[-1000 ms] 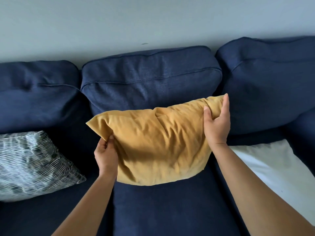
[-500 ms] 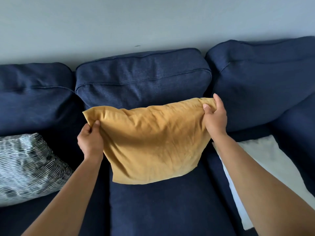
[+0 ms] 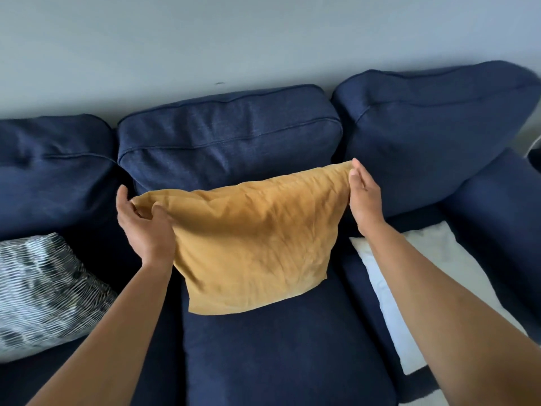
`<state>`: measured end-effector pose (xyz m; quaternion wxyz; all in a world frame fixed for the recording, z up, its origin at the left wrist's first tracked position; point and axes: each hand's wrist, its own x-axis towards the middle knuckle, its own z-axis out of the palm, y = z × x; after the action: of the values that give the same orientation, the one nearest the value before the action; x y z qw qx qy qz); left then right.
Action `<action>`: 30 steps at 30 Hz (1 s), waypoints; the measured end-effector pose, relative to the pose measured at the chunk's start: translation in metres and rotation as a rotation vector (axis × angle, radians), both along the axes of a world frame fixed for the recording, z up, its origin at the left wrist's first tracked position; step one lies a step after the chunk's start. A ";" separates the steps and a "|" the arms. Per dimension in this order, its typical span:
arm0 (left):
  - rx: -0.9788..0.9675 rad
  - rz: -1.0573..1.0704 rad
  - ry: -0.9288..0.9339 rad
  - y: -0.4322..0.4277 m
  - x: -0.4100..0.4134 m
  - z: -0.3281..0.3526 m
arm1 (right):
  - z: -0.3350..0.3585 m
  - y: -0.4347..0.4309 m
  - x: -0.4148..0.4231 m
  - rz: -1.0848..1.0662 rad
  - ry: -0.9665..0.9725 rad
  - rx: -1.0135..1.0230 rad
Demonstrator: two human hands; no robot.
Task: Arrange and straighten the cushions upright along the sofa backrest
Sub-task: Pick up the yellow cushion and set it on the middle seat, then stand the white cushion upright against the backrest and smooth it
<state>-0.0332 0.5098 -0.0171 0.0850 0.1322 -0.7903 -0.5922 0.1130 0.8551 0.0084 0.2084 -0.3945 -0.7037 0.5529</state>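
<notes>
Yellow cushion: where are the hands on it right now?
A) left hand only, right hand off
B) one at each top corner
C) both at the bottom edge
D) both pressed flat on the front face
B: the left hand pinches the top-left corner of the yellow cushion and the right hand grips the top-right corner, while its bottom edge rests on the seat.

Both hands point(image 3: 145, 224) point(image 3: 364, 200) pinch mustard cushion point(image 3: 251, 244) corners.
</notes>
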 end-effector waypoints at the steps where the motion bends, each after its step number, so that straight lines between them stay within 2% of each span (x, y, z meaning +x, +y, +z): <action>1: -0.031 0.002 0.054 0.005 0.004 0.010 | 0.003 0.000 0.006 -0.022 -0.011 -0.017; 5: -0.136 0.012 0.248 0.034 0.028 0.044 | 0.009 0.008 0.032 -0.089 -0.044 -0.044; 8: -0.180 -0.215 0.374 0.069 0.061 0.048 | 0.006 0.022 0.057 -0.101 -0.104 -0.023; 10: -0.114 -0.387 0.353 0.100 0.089 0.044 | 0.001 0.034 0.076 -0.105 -0.146 -0.021; 13: -0.072 -0.594 0.222 0.155 0.134 0.031 | -0.010 0.062 0.109 -0.116 -0.194 -0.035; 20: -0.280 -0.881 -0.265 0.286 0.220 -0.045 | -0.068 0.169 0.201 -0.100 -0.417 0.006; 25: -0.325 -0.880 -0.586 0.378 0.278 -0.113 | -0.126 0.258 0.282 0.020 -0.754 0.016; 28: -0.236 -0.781 -0.823 0.413 0.316 -0.146 | -0.152 0.296 0.328 0.082 -0.932 0.046; 30: -0.151 -0.717 -0.922 0.424 0.336 -0.163 | -0.167 0.314 0.349 0.093 -0.973 0.018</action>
<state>0.3025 0.9337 -0.1798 -0.4640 0.0941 -0.7809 -0.4075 0.4618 1.1692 -0.1589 -0.1661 -0.5732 -0.7413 0.3071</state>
